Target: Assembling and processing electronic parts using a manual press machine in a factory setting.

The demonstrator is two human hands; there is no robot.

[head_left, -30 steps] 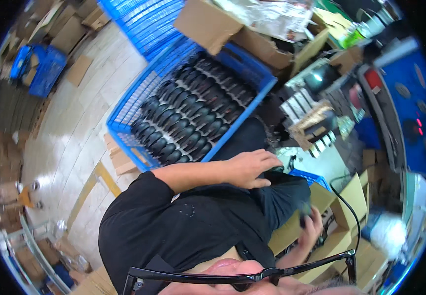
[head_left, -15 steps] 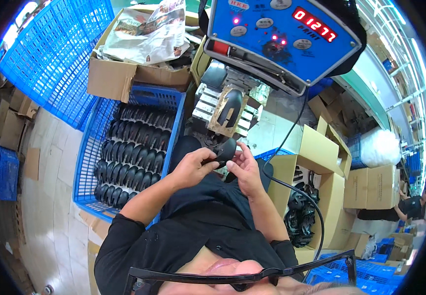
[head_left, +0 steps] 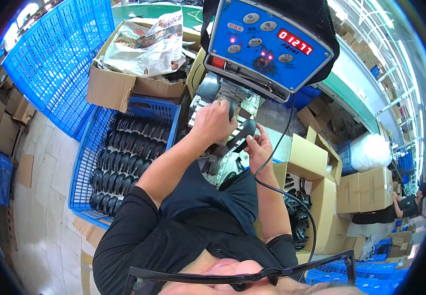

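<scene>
My left hand (head_left: pixel 214 120) reaches over the fixture of the machine, its fingers closed around a black curved plastic shell (head_left: pixel 232 109), shaped like a computer mouse cover. Most of the fixture's seat is hidden behind this hand. Just to the right, my right hand (head_left: pixel 260 150) pinches a second black shell (head_left: pixel 247 129) between thumb and fingers, close beside the fixture. Metal plates (head_left: pixel 196 105) flank the seat. Above stands the machine's blue control panel (head_left: pixel 272 46) with a lit red display.
On the left, a blue crate (head_left: pixel 77 182) holds rows of black shells. Behind it sits an open carton (head_left: pixel 107 91) with a printed plastic bag (head_left: pixel 146 44). At right, another carton (head_left: pixel 323 211) contains black parts; a black cable (head_left: pixel 291 196) crosses before it. A person (head_left: pixel 409 206) is farther right.
My left hand has moved from the shell in front of my lap up to the one in the fixture. My right hand has shifted right and up, keeping its shell.
</scene>
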